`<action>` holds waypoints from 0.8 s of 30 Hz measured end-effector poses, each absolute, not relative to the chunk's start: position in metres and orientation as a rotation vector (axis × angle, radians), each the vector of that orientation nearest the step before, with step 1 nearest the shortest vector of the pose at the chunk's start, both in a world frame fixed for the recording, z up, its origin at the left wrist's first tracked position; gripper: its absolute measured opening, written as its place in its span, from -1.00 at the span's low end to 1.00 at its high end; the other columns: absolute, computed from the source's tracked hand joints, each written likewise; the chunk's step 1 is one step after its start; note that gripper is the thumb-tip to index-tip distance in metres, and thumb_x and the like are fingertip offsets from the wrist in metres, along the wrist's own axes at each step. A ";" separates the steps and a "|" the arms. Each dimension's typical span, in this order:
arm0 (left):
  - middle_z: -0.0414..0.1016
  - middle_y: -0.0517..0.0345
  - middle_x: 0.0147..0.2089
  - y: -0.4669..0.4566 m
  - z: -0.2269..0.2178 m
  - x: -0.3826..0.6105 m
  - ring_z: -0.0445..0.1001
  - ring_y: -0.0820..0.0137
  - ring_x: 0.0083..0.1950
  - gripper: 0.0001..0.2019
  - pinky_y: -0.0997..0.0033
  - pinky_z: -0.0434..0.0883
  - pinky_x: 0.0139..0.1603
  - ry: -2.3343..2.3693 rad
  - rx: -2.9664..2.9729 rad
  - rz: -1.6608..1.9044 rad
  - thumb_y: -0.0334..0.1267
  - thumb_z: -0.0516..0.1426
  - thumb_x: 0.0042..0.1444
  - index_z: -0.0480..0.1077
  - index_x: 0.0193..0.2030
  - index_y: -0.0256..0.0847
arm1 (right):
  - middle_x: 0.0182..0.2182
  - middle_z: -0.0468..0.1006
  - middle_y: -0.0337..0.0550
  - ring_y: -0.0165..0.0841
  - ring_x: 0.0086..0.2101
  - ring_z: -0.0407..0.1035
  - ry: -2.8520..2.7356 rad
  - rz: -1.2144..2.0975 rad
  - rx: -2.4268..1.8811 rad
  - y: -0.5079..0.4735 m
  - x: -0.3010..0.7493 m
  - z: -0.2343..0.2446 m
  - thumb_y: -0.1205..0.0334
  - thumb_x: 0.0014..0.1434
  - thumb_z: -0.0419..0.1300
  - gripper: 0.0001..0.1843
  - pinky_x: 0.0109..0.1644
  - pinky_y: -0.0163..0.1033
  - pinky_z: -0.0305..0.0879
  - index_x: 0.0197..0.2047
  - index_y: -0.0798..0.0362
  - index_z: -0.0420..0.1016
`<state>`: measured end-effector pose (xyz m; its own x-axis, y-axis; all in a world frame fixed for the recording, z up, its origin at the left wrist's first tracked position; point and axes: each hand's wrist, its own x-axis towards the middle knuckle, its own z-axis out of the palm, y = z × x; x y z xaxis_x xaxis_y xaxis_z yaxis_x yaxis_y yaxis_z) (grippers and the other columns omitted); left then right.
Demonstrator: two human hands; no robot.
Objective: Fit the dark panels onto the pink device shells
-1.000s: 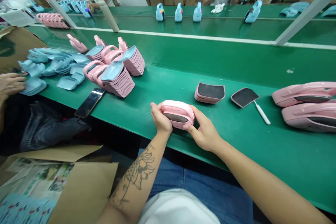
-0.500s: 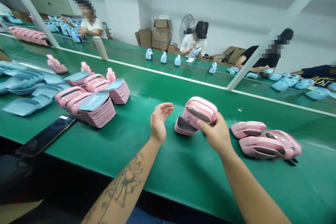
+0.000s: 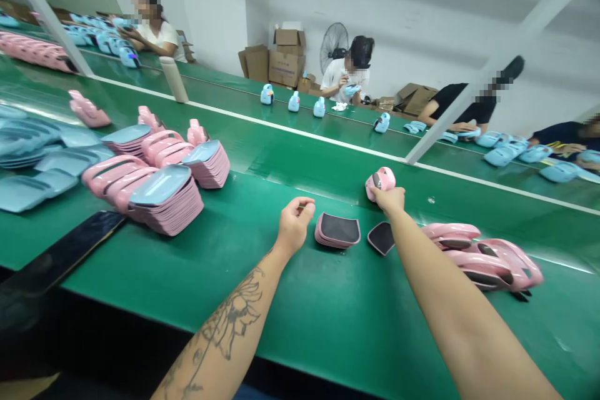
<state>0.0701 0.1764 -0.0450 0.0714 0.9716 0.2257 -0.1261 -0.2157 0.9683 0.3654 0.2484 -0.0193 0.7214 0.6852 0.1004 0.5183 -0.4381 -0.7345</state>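
Right hand (image 3: 388, 200) closed, fingers wrapped over pink case (image 3: 380, 181); left hand (image 3: 295, 226) half-curled, empty, just beside padded pink shell (image 3: 337, 230); pink stacks (image 3: 169, 212) sit left, loose pink cases (image 3: 487, 259) unstacked right

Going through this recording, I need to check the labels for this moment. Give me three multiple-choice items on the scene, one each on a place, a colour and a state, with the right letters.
1. Where does the pink shell with a black padded face lie?
A) Between the left hand and the right forearm
B) On the stack of pale-blue-topped pink trays
C) On the black smartphone

2. What colour is the rounded plastic case under the right hand?
A) Pale blue
B) Pink
C) White

3. What does the left hand hold?
A) A tray
B) A smartphone
C) Nothing

1: A, the shell sits on the green conveyor belt between them.
2: B, its visible shell is pink.
3: C, its loosely curled fingers are empty.
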 end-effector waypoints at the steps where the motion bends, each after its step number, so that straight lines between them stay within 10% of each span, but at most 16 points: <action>1: 0.52 0.04 -0.16 0.175 -0.047 0.073 0.45 0.35 -0.27 -0.69 0.27 0.45 -0.15 0.993 1.376 1.379 0.00 0.19 0.18 0.51 -0.11 -0.18 | 0.18 0.50 0.01 -0.14 0.06 0.50 -0.916 0.253 -2.146 0.245 0.366 -0.018 0.09 0.39 0.28 -0.58 0.11 0.09 0.51 0.23 0.06 0.44; 24: 0.49 0.14 -0.26 0.161 -0.050 0.078 0.41 0.38 -0.35 -0.91 0.37 0.37 -0.26 1.202 1.880 1.338 -0.27 0.20 0.21 0.55 -0.29 -0.12 | -0.21 0.60 -0.04 -0.16 -0.22 0.50 -1.461 0.247 -1.652 0.095 0.279 -0.049 0.01 0.36 0.11 -0.58 0.00 -0.03 0.41 0.06 0.03 0.66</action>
<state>0.0781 0.1609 -0.0499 0.1119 0.8844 0.4532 0.3561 -0.4615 0.8125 0.2785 0.0947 -0.0492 0.2850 0.8747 0.3920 0.6970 0.0916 -0.7112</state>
